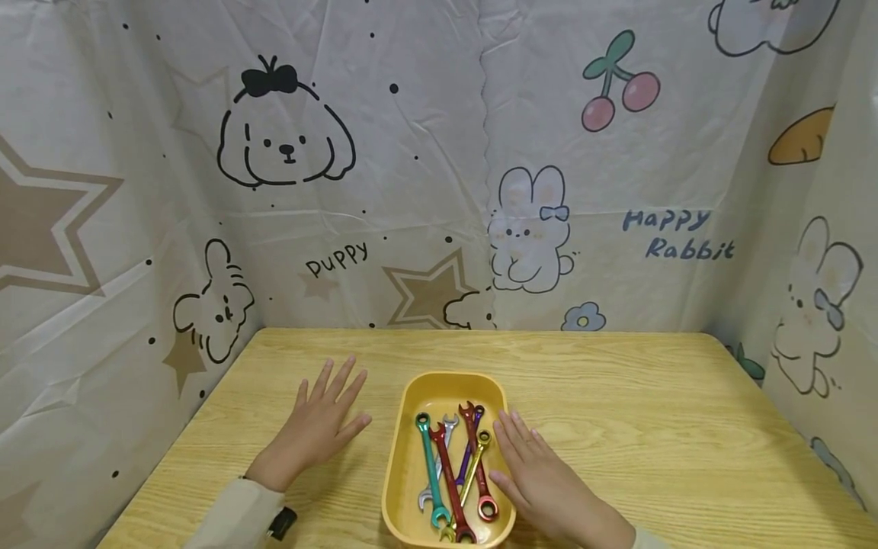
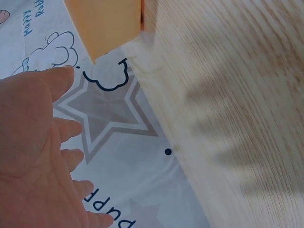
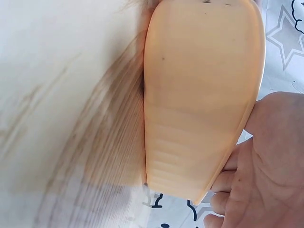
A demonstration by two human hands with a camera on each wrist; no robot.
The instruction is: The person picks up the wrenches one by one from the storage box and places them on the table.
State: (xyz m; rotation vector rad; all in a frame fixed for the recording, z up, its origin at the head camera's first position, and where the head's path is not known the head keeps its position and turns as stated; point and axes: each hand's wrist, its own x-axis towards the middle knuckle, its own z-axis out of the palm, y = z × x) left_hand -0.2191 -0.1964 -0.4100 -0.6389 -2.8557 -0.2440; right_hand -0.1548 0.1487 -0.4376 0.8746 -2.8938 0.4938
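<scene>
Yellow box (image 1: 401, 450) sits on the wooden table (image 1: 638, 404), six wrenches (image 1: 449, 469) inside, loosely crossing: green, silver, purple, gold, two red. Left hand (image 1: 318, 427) over the table, apart from the box's left side, fingers straight and spread. Right hand (image 1: 542, 476) at the box's right wall, fingers straight and together; seems to touch the rim, contact hard to judge
</scene>
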